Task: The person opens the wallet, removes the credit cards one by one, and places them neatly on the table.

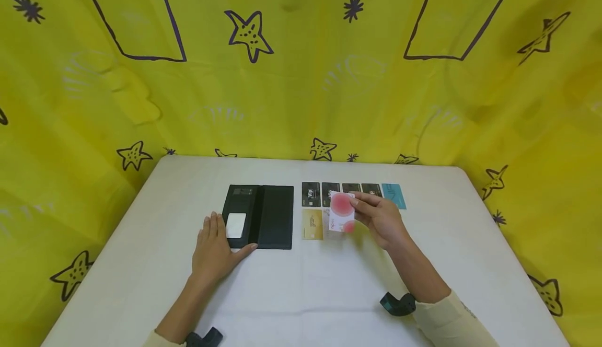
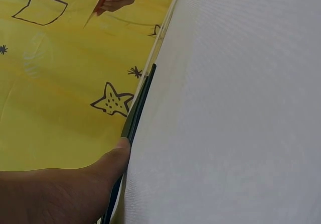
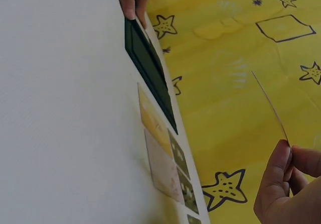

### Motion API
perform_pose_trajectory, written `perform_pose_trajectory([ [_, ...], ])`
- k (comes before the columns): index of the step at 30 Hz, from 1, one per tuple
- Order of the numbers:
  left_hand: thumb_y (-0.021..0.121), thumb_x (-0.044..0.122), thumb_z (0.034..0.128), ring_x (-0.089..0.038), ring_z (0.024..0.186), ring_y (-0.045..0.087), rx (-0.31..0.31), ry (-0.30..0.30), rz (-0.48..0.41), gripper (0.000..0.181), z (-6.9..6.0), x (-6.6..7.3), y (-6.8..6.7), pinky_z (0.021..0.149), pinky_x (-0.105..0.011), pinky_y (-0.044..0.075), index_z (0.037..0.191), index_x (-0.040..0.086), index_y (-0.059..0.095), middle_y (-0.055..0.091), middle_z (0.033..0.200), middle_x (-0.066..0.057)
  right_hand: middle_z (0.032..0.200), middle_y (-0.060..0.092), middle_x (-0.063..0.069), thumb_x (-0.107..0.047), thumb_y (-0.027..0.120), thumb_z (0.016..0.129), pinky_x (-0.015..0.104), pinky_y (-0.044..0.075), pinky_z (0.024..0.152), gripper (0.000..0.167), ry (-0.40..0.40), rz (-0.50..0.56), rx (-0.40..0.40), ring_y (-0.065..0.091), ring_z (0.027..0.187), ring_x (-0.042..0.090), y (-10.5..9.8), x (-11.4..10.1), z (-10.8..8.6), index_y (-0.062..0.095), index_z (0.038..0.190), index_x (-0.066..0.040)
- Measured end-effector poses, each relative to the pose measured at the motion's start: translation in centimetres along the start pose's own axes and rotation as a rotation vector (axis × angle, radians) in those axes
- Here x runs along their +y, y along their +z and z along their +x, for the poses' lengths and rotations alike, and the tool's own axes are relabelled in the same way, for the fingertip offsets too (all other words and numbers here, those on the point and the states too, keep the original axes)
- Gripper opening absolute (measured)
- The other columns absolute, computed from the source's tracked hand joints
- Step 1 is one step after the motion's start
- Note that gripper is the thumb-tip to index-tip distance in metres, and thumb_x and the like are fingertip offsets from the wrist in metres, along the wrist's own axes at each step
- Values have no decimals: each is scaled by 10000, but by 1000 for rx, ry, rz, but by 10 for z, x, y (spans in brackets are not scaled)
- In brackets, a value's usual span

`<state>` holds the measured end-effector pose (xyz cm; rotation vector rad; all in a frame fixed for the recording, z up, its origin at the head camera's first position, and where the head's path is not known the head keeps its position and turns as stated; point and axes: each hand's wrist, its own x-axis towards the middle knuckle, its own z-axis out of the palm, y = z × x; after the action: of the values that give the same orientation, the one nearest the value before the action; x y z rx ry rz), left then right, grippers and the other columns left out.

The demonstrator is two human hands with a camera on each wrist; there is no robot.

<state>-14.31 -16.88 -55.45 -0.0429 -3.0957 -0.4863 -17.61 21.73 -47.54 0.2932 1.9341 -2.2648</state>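
Note:
A dark, wallet-like card holder (image 1: 276,219) lies unfolded on the table, with a white card (image 1: 235,226) in its left half. My left hand (image 1: 214,255) rests along that half's left side, fingers extended, its thumb at the lower edge. My right hand (image 1: 382,222) pinches a white card with pink circles (image 1: 342,210) between thumb and fingers, holding it above the laid-out cards. Seen almost edge-on in the right wrist view, that pinched card (image 3: 271,106) stands up from the fingertips. It partly covers a pale card below it.
Several dark cards (image 1: 311,194) and a blue card (image 1: 394,196) form a row right of the card holder. A gold card (image 1: 312,225) lies below that row. The white table (image 1: 301,289) ends at a yellow patterned curtain (image 1: 291,101).

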Motion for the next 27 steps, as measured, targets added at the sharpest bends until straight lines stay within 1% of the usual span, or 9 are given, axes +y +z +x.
perform_pose_trajectory([
  [3, 748, 639, 877, -513, 1560, 78, -4, -8, 0, 1250, -1, -1, 0, 1243, -613, 138, 1573, -201, 136, 93, 1674, -356, 1073, 703, 14, -83, 692, 1027, 240, 596, 845, 357, 11, 1, 9, 661, 850, 149, -6, 5, -1, 657, 1335, 94],
  [5, 747, 634, 878, -513, 1559, 77, -6, -8, -3, 1244, -1, -1, 0, 1243, -613, 133, 1574, -200, 138, 93, 1675, -355, 1057, 712, -2, -89, 696, 1026, 238, 597, 841, 342, 17, -2, 14, 663, 849, 142, -11, 8, -1, 675, 1322, 81],
  [11, 750, 626, 879, -508, 1564, 68, 2, -3, -11, 1242, 1, 0, -1, 1247, -609, 121, 1576, -197, 134, 85, 1679, -349, 1033, 727, -39, -92, 709, 1018, 237, 595, 838, 203, 8, 6, 23, 673, 853, 124, -26, 14, 1, 776, 1199, -28],
  [14, 757, 624, 876, -512, 1561, 76, 9, 7, -18, 1242, 2, 1, -2, 1245, -613, 128, 1571, -203, 143, 92, 1676, -353, 1024, 733, -49, -88, 710, 1017, 235, 595, 839, 182, 14, 10, 28, 681, 855, 113, -35, 18, 2, 794, 1175, -55],
  [17, 761, 620, 875, -515, 1560, 85, 10, 11, -25, 1238, 1, 2, -2, 1245, -613, 134, 1568, -206, 153, 98, 1675, -355, 1019, 737, -56, -89, 712, 1015, 233, 596, 828, 197, 34, 6, 36, 685, 855, 103, -44, 23, 3, 790, 1191, -46],
  [21, 766, 611, 867, -521, 1555, 118, 24, 12, -26, 1224, 0, 4, -3, 1241, -619, 156, 1563, -210, 183, 131, 1668, -366, 1013, 735, -55, -93, 721, 1010, 236, 600, 812, 269, 65, -11, 34, 696, 858, 94, -54, 27, 7, 745, 1259, 6],
  [25, 784, 596, 851, -533, 1543, 157, 47, 16, -30, 1213, -2, 5, -4, 1232, -633, 184, 1552, -216, 218, 177, 1654, -381, 1017, 727, -39, -76, 714, 1012, 237, 603, 799, 391, 99, -41, 38, 696, 853, 90, -59, 31, 12, 641, 1358, 90],
  [27, 785, 595, 848, -528, 1546, 153, 42, 12, -28, 1215, -3, 5, -3, 1235, -627, 180, 1556, -211, 215, 172, 1658, -376, 1023, 723, -30, -67, 705, 1016, 237, 604, 796, 433, 113, -63, 48, 696, 848, 92, -60, 34, 15, 588, 1389, 120],
])
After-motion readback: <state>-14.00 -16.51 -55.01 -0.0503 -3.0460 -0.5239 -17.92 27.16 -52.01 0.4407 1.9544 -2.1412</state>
